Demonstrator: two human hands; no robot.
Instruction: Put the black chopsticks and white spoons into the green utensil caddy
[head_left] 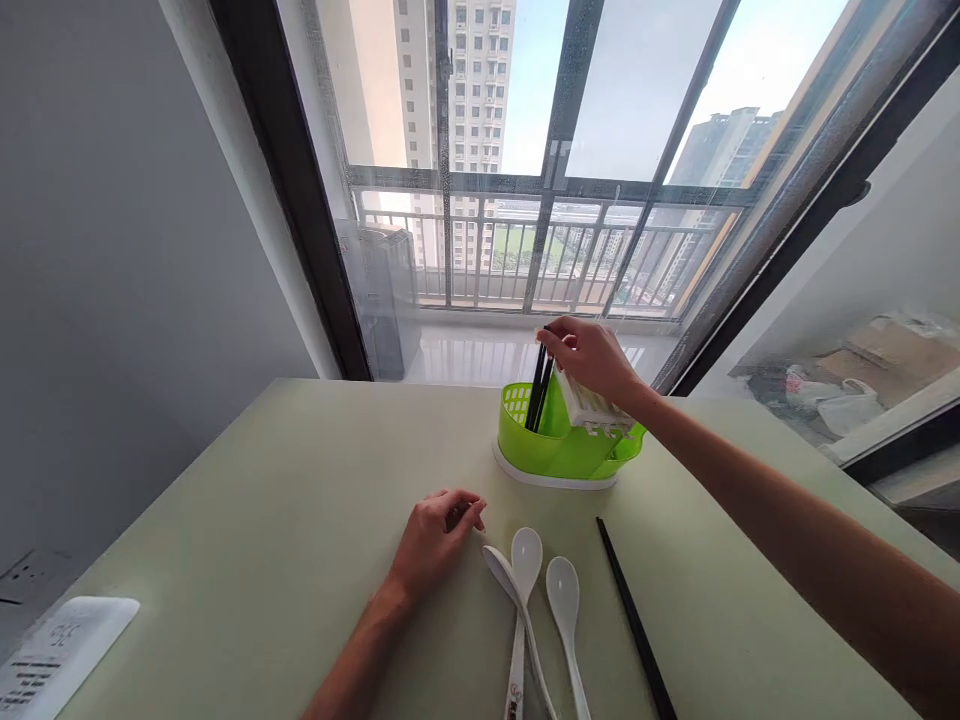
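My right hand point(589, 358) pinches the upper ends of black chopsticks point(538, 392), which stand in the left compartment of a green utensil holder point(529, 453). A white slatted piece point(589, 405) sits in the holder under my right wrist, partly hidden by it. On the table, my left hand point(439, 535) rests with its fingers curled and nothing visible in them. Close to it lie three white spoons: one spoon point(526, 560) is crossed by a curved spoon point(504, 573), and another spoon point(564, 600) lies to their right. A black chopstick point(636, 622) lies farther right.
The holder stands on a white base point(555, 482) toward the far edge of the pale green table point(300, 520). A white printed card or box point(67, 650) lies at the left corner. Behind the table is a sliding window point(555, 180); a grey wall point(112, 250) rises on the left.
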